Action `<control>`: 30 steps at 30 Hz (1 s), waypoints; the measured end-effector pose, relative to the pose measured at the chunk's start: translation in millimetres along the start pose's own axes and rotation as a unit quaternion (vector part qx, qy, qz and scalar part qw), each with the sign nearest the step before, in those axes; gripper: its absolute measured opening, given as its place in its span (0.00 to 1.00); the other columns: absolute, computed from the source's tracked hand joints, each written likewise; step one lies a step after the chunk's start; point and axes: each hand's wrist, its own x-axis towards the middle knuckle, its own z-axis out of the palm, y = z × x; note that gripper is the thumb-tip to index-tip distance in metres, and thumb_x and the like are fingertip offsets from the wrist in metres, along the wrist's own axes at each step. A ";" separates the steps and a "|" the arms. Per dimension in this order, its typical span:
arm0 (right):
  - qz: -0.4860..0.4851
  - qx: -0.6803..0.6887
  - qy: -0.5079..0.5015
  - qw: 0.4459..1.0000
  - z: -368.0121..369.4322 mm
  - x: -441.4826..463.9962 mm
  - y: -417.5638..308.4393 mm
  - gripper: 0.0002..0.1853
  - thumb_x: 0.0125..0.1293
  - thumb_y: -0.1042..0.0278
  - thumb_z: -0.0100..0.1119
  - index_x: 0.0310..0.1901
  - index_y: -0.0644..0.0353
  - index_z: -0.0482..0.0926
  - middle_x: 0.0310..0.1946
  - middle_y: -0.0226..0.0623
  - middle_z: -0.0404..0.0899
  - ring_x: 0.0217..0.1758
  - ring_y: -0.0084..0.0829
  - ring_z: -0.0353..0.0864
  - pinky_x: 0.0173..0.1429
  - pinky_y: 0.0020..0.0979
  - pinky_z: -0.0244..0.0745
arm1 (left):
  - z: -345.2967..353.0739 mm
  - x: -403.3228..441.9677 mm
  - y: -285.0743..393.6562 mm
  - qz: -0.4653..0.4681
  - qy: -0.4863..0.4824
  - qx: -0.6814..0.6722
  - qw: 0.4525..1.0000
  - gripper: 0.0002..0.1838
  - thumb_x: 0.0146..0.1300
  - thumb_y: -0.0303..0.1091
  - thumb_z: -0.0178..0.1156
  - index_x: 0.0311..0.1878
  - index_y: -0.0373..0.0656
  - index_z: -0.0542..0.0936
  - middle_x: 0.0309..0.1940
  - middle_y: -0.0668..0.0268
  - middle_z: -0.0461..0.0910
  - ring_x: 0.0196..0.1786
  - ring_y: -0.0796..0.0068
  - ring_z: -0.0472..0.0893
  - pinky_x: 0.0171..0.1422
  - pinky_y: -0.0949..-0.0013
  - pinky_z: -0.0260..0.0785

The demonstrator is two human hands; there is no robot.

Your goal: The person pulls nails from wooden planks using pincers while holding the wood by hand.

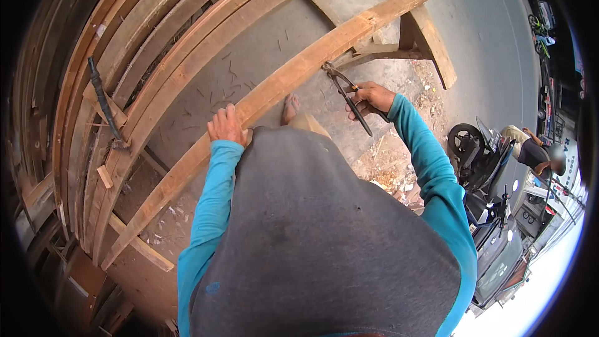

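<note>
A long wooden plank (299, 57) runs diagonally in front of me, from lower left to upper right. My left hand (226, 125) is wrapped over its near edge at about mid-length. In my right hand (373, 98) is a pair of pincers (340, 82), the fingers closed around the handles. The pincers' jaws are at the plank's lower edge; whether they grip a nail there, I cannot tell. Several loose nails lie on the concrete floor (215, 78) beyond the plank.
Stacked boards (146, 31) fill the left side, with a dark-handled hammer (106, 103) on them. A wooden frame (430, 43) supports the plank's far end. Debris (399, 156) covers the ground at right. A parked motorcycle (483, 162) and a person (530, 150) are farther right.
</note>
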 end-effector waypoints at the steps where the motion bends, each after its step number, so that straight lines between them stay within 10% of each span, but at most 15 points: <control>1: 0.019 0.091 -0.059 0.994 -3.1 3.8 3.2 0.23 0.73 0.67 0.46 0.67 0.65 0.68 0.39 0.40 0.79 0.35 0.32 0.81 0.40 0.35 0.81 | 0.2 0.7 -0.7 0.003 0.007 0.004 1.000 0.44 0.45 0.38 0.81 0.64 0.47 0.67 0.51 0.58 0.74 0.55 0.54 0.76 0.58 0.52 0.64; 3: 0.067 0.227 -0.058 0.970 26.7 2.2 3.5 0.14 0.76 0.62 0.49 0.56 0.60 0.73 0.28 0.26 0.66 0.23 0.19 0.61 0.27 0.25 0.61 | -0.2 2.6 -1.1 -0.001 -0.005 0.002 1.000 0.43 0.45 0.39 0.81 0.64 0.47 0.67 0.51 0.58 0.74 0.56 0.54 0.76 0.58 0.51 0.64; 10: -0.165 0.275 0.270 0.908 184.7 100.0 51.1 0.10 0.74 0.62 0.53 0.40 0.60 0.72 0.24 0.30 0.69 0.21 0.23 0.67 0.25 0.30 0.68 | -13.7 37.2 -18.9 -0.024 -0.146 -0.056 0.987 0.39 0.45 0.39 0.80 0.59 0.48 0.69 0.52 0.54 0.78 0.60 0.50 0.77 0.62 0.46 0.68; 18: -0.144 0.164 0.123 0.968 103.9 35.0 48.1 0.19 0.70 0.71 0.48 0.60 0.72 0.70 0.50 0.48 0.83 0.52 0.41 0.87 0.55 0.42 0.86 | -12.7 23.6 -12.2 -0.012 -0.116 -0.048 0.992 0.37 0.46 0.38 0.80 0.57 0.47 0.69 0.53 0.54 0.78 0.60 0.50 0.77 0.63 0.47 0.68; 21: -0.086 0.098 0.081 0.988 53.8 35.6 47.1 0.30 0.71 0.71 0.45 0.73 0.70 0.59 0.55 0.50 0.82 0.53 0.43 0.87 0.58 0.43 0.85 | -16.6 21.2 -7.6 -0.016 -0.096 -0.033 0.995 0.36 0.47 0.37 0.79 0.56 0.47 0.69 0.53 0.55 0.77 0.61 0.50 0.76 0.63 0.48 0.67; 30: 0.000 0.070 -0.023 0.997 3.5 6.4 -2.9 0.27 0.69 0.72 0.44 0.68 0.73 0.61 0.54 0.60 0.81 0.53 0.51 0.87 0.59 0.50 0.84 | -14.1 19.0 -8.4 -0.012 -0.080 -0.041 0.996 0.34 0.46 0.37 0.80 0.53 0.47 0.69 0.51 0.56 0.77 0.60 0.51 0.76 0.61 0.47 0.67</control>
